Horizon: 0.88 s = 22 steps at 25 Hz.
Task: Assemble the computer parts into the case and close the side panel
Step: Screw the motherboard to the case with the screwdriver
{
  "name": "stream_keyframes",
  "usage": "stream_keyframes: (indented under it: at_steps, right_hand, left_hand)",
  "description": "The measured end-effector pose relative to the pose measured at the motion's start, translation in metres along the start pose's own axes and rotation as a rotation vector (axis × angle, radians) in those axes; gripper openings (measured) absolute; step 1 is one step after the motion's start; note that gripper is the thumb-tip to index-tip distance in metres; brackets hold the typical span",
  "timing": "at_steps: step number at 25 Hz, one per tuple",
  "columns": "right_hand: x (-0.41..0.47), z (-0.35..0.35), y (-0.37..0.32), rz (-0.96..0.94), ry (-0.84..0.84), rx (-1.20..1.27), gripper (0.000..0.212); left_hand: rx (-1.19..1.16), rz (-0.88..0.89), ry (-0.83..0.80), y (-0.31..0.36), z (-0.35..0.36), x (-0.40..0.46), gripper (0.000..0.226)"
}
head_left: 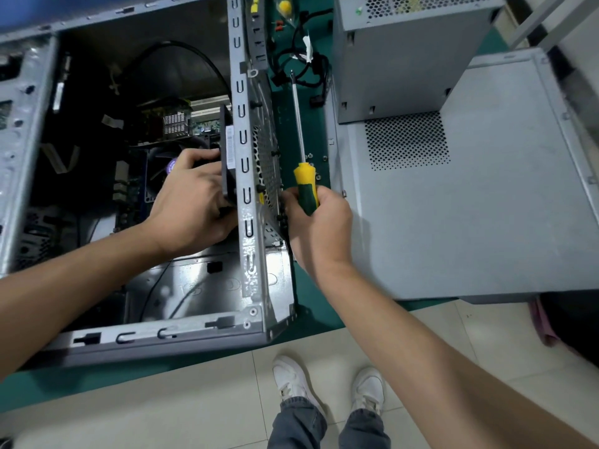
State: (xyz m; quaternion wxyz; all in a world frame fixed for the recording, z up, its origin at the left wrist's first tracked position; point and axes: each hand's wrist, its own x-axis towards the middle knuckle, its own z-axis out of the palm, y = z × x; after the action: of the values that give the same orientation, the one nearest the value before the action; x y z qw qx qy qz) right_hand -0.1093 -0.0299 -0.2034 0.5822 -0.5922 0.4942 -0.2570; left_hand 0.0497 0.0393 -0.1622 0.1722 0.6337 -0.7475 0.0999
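I see the left hand (191, 196) inside the open case (241, 163), fingers curled round a black fan (227, 157) held against the rear wall, while the right hand (316, 222) grips the screwdriver (306, 186) outside it, side panel (486, 196) lying just right.

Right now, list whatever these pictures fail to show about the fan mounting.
Head view only:
- Fan: mostly covered by the left hand and the case wall, so its seating is unclear.
- Right hand fingers: curled behind the wall; whether they hold a screw is hidden.
- Screwdriver tip: too small to read.
- Case interior: dark, motherboard details blurred.
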Motion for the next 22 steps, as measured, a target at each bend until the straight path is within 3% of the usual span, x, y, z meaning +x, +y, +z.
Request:
stream_keyframes:
  at_steps: [22]
  right_hand:
    - [-0.0023, -0.0003, 0.0031, -0.039, -0.003, 0.021, 0.019]
  left_hand:
    - [-0.01, -0.013, -0.046, -0.0014, -0.0046, -0.0001, 0.028]
